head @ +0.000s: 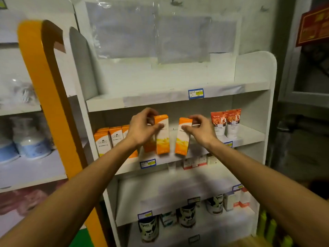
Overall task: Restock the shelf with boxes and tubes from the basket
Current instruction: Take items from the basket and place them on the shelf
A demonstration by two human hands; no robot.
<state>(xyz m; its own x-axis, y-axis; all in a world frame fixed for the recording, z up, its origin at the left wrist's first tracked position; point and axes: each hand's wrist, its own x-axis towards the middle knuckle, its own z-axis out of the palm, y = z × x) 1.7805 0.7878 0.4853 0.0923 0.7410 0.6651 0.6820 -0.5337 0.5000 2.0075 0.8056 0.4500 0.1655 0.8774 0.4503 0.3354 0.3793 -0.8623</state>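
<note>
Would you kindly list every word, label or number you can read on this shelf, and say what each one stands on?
"D": large white letter on each of the two rose-printed tubes.
Orange and white boxes, the one in the left hand and the one in the right hand: logo and small print, too blurred to read.
Blue price tags on the shelf edges: too small to read.
Red sign, upper right: blurred, unreadable.

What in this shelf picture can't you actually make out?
- Basket: not in the head view at all.
- Orange boxes behind the left hand: partly covered by hand and wrist, so their count is unclear.
- Print on the box in the right hand: too small to read.
- Price tags: text too small.
- Jars on the neighbouring shelf: blurred.
- Tins on the lower shelf: dim, labels unreadable.
</note>
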